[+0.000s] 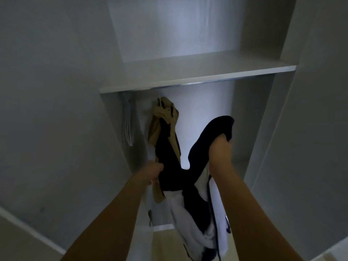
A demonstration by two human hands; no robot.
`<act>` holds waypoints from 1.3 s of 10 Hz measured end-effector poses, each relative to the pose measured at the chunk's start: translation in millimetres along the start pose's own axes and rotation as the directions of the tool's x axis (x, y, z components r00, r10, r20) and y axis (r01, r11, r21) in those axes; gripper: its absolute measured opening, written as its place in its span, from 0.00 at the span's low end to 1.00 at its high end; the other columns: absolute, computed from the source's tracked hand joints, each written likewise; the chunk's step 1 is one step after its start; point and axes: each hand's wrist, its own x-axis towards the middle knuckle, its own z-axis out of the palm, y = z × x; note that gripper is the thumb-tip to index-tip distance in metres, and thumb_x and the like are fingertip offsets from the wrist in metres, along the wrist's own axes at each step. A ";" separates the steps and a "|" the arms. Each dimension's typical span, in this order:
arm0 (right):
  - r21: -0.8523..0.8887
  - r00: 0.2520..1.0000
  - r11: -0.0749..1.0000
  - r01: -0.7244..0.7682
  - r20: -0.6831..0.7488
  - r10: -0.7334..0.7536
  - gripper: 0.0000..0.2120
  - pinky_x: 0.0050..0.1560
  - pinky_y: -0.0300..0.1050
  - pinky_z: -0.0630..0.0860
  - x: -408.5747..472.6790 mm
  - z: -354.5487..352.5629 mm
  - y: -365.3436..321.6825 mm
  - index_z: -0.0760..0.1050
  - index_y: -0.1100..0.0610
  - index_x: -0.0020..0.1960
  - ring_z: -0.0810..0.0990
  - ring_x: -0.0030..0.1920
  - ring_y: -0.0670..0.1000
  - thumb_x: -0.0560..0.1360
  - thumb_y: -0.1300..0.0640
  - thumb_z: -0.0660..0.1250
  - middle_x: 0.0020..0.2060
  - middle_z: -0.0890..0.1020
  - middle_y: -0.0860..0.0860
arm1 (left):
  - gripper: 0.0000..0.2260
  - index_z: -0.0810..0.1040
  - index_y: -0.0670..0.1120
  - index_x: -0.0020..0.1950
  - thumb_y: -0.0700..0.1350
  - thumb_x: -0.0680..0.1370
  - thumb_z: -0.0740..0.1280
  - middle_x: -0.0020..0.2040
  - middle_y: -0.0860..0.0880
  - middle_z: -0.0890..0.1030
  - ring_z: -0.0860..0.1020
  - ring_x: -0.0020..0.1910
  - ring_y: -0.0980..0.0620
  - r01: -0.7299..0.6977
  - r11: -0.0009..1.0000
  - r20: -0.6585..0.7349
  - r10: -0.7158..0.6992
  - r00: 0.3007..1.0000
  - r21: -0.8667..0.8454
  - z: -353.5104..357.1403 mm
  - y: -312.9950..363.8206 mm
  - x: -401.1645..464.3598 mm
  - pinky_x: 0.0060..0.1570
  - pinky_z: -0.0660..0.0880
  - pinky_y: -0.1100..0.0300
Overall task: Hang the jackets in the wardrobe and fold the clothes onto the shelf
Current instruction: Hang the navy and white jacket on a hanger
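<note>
Both hands apart, gripping dark jacket [175, 172]: left hand [153, 173] at 9 o'clock, right hand [219, 149] at 2 o'clock.

The fingers of the left hand [153, 173] are buried in the dark navy fabric jacket [175, 166], and those of the right hand [220, 149] curl out of sight under its raised fold, so neither grip can be read exactly. Below the fingers, the white and navy garment [180, 223] runs off the bottom edge. Up and left of the fingers, the tan fabric jacket's [165, 113] hanger and the bunch of white wire hangers [127, 129] are too dim to count.
</note>
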 end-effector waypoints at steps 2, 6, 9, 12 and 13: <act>-0.214 0.979 0.975 0.064 0.204 -0.019 0.10 0.43 0.45 0.68 85.7 67.2 -1.1 0.72 0.67 0.54 0.78 0.46 0.61 0.81 0.65 0.53 0.50 0.78 0.65 | 0.20 0.74 0.37 0.66 0.48 0.80 0.63 0.64 0.38 0.76 0.76 0.62 0.39 -0.039 0.889 -0.323 0.206 0.924 0.456 -93.8 47.9 144.1 0.54 0.72 0.55; -0.525 0.979 0.841 0.129 0.202 -0.024 0.12 0.43 0.49 0.74 173.3 128.9 -4.1 0.74 0.63 0.41 0.78 0.40 0.58 0.79 0.57 0.59 0.36 0.79 0.58 | 0.10 0.82 0.41 0.57 0.42 0.77 0.67 0.55 0.42 0.83 0.81 0.56 0.41 0.124 0.469 -0.329 0.386 0.862 0.874 -150.4 90.5 279.4 0.51 0.78 0.50; -0.562 0.959 0.808 0.178 0.282 -0.016 0.10 0.40 0.46 0.72 189.4 135.3 3.5 0.73 0.60 0.40 0.75 0.36 0.51 0.78 0.59 0.58 0.34 0.77 0.54 | 0.12 0.80 0.42 0.61 0.43 0.80 0.62 0.59 0.42 0.81 0.80 0.59 0.41 0.176 0.445 -0.358 0.367 0.859 0.878 -154.8 93.9 284.0 0.53 0.77 0.48; -0.648 0.923 0.667 0.366 0.346 -0.171 0.09 0.30 0.40 0.66 195.2 97.2 -1.8 0.77 0.68 0.44 0.76 0.32 0.52 0.75 0.64 0.59 0.32 0.78 0.57 | 0.16 0.69 0.33 0.67 0.40 0.82 0.59 0.63 0.33 0.76 0.75 0.62 0.35 -0.003 0.912 -0.605 0.274 0.748 0.410 -120.6 100.9 254.7 0.60 0.71 0.45; -0.612 0.928 0.715 0.338 0.345 -0.143 0.08 0.28 0.39 0.65 191.6 84.5 3.7 0.75 0.66 0.41 0.72 0.29 0.49 0.75 0.65 0.59 0.30 0.75 0.54 | 0.11 0.72 0.37 0.59 0.41 0.79 0.61 0.52 0.35 0.79 0.79 0.53 0.35 -0.125 0.951 -0.683 0.291 0.670 0.283 -92.7 87.3 221.0 0.51 0.76 0.45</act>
